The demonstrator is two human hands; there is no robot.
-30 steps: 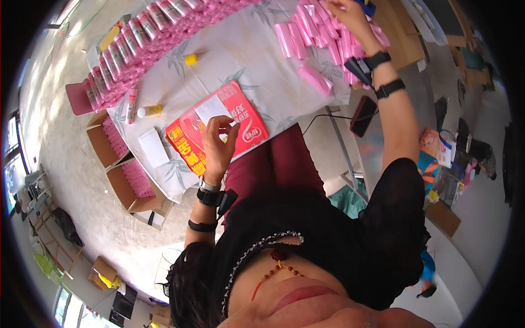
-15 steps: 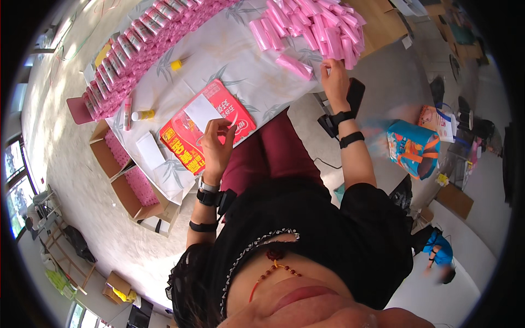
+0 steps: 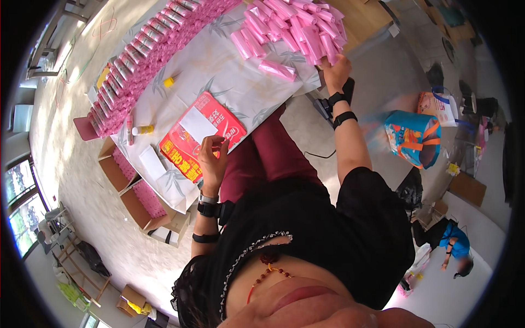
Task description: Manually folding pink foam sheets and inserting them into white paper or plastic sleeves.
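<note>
My left hand (image 3: 211, 157) rests on the near edge of a flat red packet (image 3: 180, 147) with a white sheet (image 3: 197, 124) on top, its fingers curled and pinching the edge. Farther right, my right hand (image 3: 334, 71) reaches into a loose pile of pink wrapped packets (image 3: 290, 27) at the table's edge. Its fingertips are hidden among them, so a grip is unclear. Both wrists wear black bands. One pink packet (image 3: 276, 69) lies apart, left of that hand.
The table (image 3: 229, 71) has a white leaf-print cloth. Neat rows of pink packets (image 3: 147, 52) run along its far left side. Two small yellow bottles (image 3: 143, 130) (image 3: 168, 82) and a white slip (image 3: 152, 162) lie nearby. Cardboard boxes (image 3: 143, 203) stand below. A blue bag (image 3: 413, 136) and another person (image 3: 451, 246) are on the right.
My right hand has drawn back from the top of the pink pile to its near edge. My left hand has stayed on the red packet while the view shifted.
</note>
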